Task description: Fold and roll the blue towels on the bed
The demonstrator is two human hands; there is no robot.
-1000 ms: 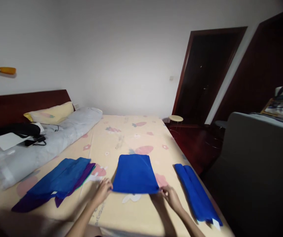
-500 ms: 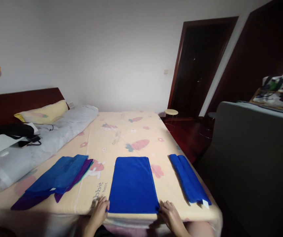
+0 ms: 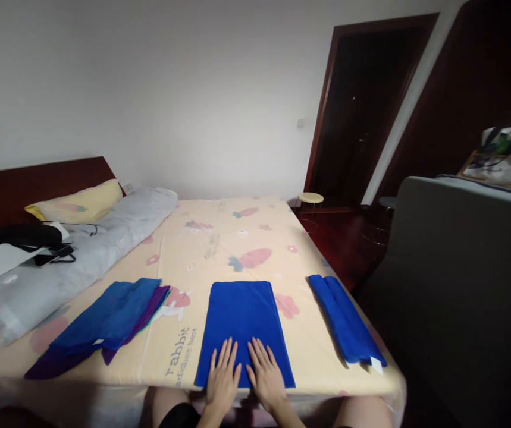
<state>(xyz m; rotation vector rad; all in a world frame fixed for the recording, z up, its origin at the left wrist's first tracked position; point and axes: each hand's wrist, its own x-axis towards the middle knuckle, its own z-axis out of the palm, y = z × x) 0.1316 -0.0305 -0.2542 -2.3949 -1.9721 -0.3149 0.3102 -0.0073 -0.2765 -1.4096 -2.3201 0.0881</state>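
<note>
A blue cloth (image 3: 244,312) lies flat near the bed's front edge, straight in front of me. My left hand (image 3: 223,373) rests flat on its lower part, fingers stretched out. Beside it, my right hand (image 3: 265,371) also presses flat on the cloth, fingers extended, with a narrow gap between the two thumbs. To the right lie blue rolled cloths (image 3: 344,321), side by side, with a white tag at the near end. On the left is a loose stack of blue and purple cloths (image 3: 107,318).
The bed (image 3: 201,249) has a carrot-patterned sheet. At its left lie a grey quilt (image 3: 116,232), a yellow pillow (image 3: 81,202), and a black bag (image 3: 18,236). A dark grey panel (image 3: 464,285) stands right of the bed; a round stool (image 3: 310,198) is near the door.
Both hands have left the near corners of the blue cloth, where they were pinching, and moved inward onto its surface, opening flat. The view has shifted slightly.
</note>
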